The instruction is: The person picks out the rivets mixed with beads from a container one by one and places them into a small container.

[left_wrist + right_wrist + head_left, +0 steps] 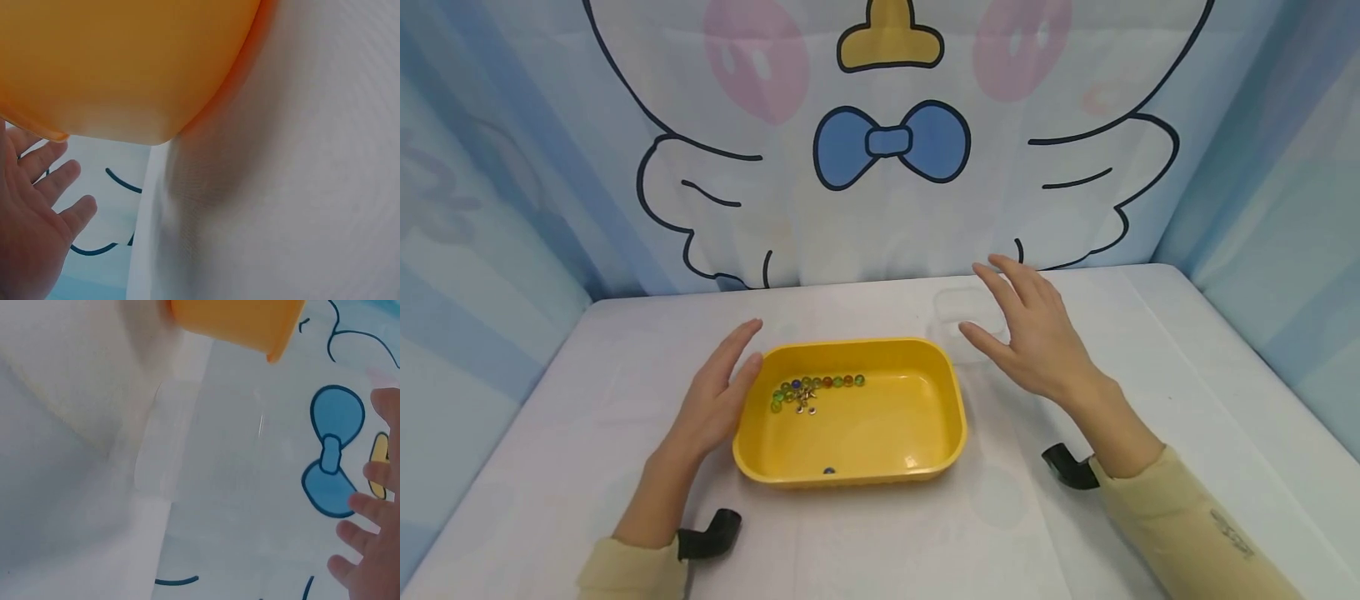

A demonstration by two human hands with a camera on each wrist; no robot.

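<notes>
A yellow plastic tray [880,437] stands on the white-covered table. In its far left part lie several glass marbles [827,382], green, amber and blue, around a small cluster of shiny metal pieces [805,395]. One dark blue marble [829,471] sits by the near wall, partly hidden. My left hand [711,408] is at the tray's left rim, fingers extended; whether it touches is hard to tell. To the right of the tray my right hand [1037,346] hovers with fingers spread, holding nothing. Near its fingertips is a clear plastic box [200,440], faint in the head view.
Black curved wrist mounts [718,533] protrude by both sleeves. A printed curtain [895,225] with a blue bow hangs behind the table's far edge, and more cloth hangs at both sides. White tabletop [880,542] lies in front of the tray.
</notes>
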